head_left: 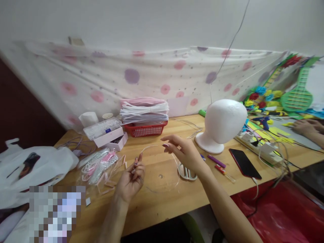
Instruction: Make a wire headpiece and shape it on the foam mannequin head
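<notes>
Left hand, left of the white foam mannequin head: thumb and fingertips pinch a thin, pale, flexible strand, curving to the left of the head. Right hand, nearer the head: fingers loosely bent; from here I cannot tell whether they grip the strand. Beyond the hands, left of the head: a red plastic lattice basket.

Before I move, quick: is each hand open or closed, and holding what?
Left hand: closed, pinching a thin, pale strand.
Right hand: half-curled beside the strand; whether it grips cannot be told.
</notes>
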A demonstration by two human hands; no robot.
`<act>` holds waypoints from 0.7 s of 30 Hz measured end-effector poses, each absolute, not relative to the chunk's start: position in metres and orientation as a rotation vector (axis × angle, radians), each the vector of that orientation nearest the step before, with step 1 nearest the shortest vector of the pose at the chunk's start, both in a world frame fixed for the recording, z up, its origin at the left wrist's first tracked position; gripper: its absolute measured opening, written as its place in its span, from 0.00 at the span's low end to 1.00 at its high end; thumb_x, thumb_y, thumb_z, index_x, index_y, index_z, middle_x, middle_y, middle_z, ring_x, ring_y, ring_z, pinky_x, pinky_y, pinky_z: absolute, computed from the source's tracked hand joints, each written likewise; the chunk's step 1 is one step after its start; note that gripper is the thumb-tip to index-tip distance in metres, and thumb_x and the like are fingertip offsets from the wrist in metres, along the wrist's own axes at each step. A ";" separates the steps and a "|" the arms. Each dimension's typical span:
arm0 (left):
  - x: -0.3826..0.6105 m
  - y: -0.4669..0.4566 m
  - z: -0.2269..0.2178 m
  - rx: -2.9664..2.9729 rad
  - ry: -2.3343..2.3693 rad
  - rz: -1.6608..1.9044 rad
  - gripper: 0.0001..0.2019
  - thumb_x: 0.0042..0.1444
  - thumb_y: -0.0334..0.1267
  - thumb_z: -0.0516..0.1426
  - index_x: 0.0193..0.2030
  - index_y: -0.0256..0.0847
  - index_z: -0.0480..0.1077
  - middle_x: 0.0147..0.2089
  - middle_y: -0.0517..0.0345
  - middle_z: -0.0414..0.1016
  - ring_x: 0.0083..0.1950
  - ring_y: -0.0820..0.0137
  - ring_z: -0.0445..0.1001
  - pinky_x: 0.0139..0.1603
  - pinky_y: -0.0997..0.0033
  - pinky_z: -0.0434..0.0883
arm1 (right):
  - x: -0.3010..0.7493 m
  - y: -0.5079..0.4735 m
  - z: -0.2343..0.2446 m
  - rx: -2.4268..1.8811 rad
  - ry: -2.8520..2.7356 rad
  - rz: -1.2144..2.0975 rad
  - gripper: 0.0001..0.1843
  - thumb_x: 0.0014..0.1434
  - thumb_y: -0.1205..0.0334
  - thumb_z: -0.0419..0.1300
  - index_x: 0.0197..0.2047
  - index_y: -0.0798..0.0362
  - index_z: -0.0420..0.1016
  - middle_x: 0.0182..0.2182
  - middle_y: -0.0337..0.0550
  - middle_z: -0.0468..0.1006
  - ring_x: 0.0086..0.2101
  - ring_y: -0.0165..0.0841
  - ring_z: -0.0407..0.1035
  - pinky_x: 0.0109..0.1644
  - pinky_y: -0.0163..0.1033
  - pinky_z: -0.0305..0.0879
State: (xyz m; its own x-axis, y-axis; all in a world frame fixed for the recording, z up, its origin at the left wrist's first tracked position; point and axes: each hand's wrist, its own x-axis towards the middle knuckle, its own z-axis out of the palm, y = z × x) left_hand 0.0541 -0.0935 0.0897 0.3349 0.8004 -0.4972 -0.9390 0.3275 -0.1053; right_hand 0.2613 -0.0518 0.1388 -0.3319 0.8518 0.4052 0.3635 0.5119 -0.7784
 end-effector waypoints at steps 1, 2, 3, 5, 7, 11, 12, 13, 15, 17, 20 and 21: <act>0.054 -0.093 0.091 -0.402 0.398 1.186 0.17 0.72 0.32 0.41 0.54 0.31 0.68 0.22 0.67 0.59 0.16 0.83 0.58 0.14 0.87 0.54 | 0.260 -0.050 0.138 -1.012 -1.935 0.737 0.12 0.67 0.56 0.53 0.45 0.52 0.75 0.23 0.34 0.75 0.23 0.26 0.70 0.31 0.33 0.65; 0.053 -0.093 0.092 -0.387 0.405 1.197 0.17 0.72 0.33 0.41 0.54 0.31 0.68 0.22 0.67 0.58 0.16 0.83 0.57 0.13 0.87 0.54 | 0.259 -0.049 0.136 -1.022 -1.943 0.750 0.13 0.68 0.57 0.51 0.45 0.53 0.75 0.20 0.32 0.72 0.19 0.24 0.65 0.27 0.31 0.63; 0.052 -0.092 0.093 -0.369 0.412 1.210 0.17 0.72 0.33 0.41 0.53 0.31 0.68 0.22 0.67 0.58 0.15 0.83 0.57 0.13 0.87 0.53 | 0.260 -0.048 0.134 -1.027 -1.937 0.772 0.14 0.69 0.58 0.49 0.44 0.53 0.74 0.18 0.30 0.69 0.16 0.22 0.61 0.24 0.30 0.60; 0.049 -0.091 0.095 -0.344 0.415 1.231 0.18 0.72 0.33 0.40 0.53 0.30 0.68 0.22 0.67 0.58 0.15 0.83 0.57 0.12 0.86 0.53 | 0.263 -0.049 0.132 -1.014 -1.926 0.812 0.14 0.68 0.60 0.48 0.44 0.54 0.74 0.17 0.28 0.65 0.15 0.21 0.58 0.21 0.29 0.57; 0.047 -0.091 0.096 -0.351 0.410 1.236 0.18 0.72 0.33 0.40 0.53 0.30 0.68 0.22 0.67 0.59 0.15 0.83 0.57 0.12 0.86 0.53 | 0.266 -0.051 0.133 -0.968 -1.972 0.798 0.12 0.67 0.61 0.52 0.43 0.53 0.75 0.20 0.30 0.68 0.17 0.22 0.62 0.23 0.29 0.59; 0.048 -0.094 0.097 -0.378 0.400 1.204 0.18 0.73 0.33 0.40 0.50 0.29 0.69 0.22 0.66 0.59 0.16 0.82 0.58 0.13 0.86 0.54 | 0.269 -0.053 0.137 -0.907 -2.162 0.646 0.14 0.66 0.67 0.51 0.49 0.52 0.76 0.23 0.31 0.72 0.21 0.22 0.68 0.32 0.31 0.65; 0.048 -0.095 0.098 -0.371 0.401 1.204 0.19 0.73 0.33 0.39 0.49 0.29 0.69 0.22 0.66 0.59 0.16 0.82 0.58 0.12 0.86 0.54 | 0.269 -0.053 0.137 -0.915 -2.169 0.634 0.16 0.66 0.69 0.49 0.50 0.52 0.76 0.24 0.31 0.72 0.20 0.22 0.68 0.33 0.32 0.65; 0.049 -0.095 0.098 -0.358 0.406 1.211 0.19 0.73 0.33 0.39 0.48 0.29 0.69 0.22 0.66 0.59 0.16 0.82 0.58 0.12 0.86 0.54 | 0.268 -0.053 0.137 -0.931 -2.158 0.651 0.17 0.66 0.70 0.47 0.50 0.52 0.75 0.25 0.31 0.71 0.20 0.21 0.69 0.32 0.31 0.66; 0.049 -0.097 0.100 -0.325 0.425 1.226 0.19 0.73 0.34 0.39 0.47 0.29 0.70 0.22 0.66 0.58 0.15 0.81 0.57 0.12 0.86 0.53 | 0.268 -0.052 0.136 -0.978 -2.092 0.770 0.18 0.66 0.70 0.47 0.49 0.52 0.75 0.27 0.32 0.72 0.19 0.20 0.71 0.29 0.30 0.65; 0.047 -0.099 0.101 -0.292 0.430 1.228 0.20 0.73 0.34 0.39 0.45 0.30 0.70 0.21 0.65 0.59 0.15 0.82 0.57 0.11 0.86 0.52 | 0.266 -0.051 0.135 -1.002 -1.985 0.963 0.15 0.67 0.66 0.47 0.48 0.52 0.74 0.28 0.32 0.72 0.17 0.21 0.71 0.22 0.28 0.60; 0.045 -0.102 0.102 -0.294 0.389 1.219 0.21 0.73 0.34 0.38 0.43 0.30 0.70 0.21 0.65 0.59 0.15 0.81 0.57 0.11 0.86 0.52 | 0.265 -0.050 0.135 -0.982 -1.811 1.197 0.13 0.68 0.57 0.50 0.47 0.53 0.73 0.28 0.34 0.74 0.17 0.23 0.71 0.15 0.27 0.50; 0.044 -0.103 0.102 -0.316 0.362 1.216 0.21 0.73 0.35 0.38 0.43 0.30 0.70 0.22 0.65 0.59 0.16 0.81 0.58 0.11 0.86 0.53 | 0.265 -0.050 0.135 -0.957 -1.779 1.224 0.14 0.67 0.55 0.52 0.46 0.53 0.74 0.27 0.35 0.74 0.18 0.24 0.72 0.15 0.27 0.52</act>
State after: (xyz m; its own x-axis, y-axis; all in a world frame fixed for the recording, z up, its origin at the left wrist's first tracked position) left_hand 0.0439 -0.1029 0.1025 0.3037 0.8482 -0.4339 -0.9474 0.3173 -0.0428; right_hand 0.2648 -0.0501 0.1347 -0.4302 0.8865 0.1703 0.1583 0.2598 -0.9526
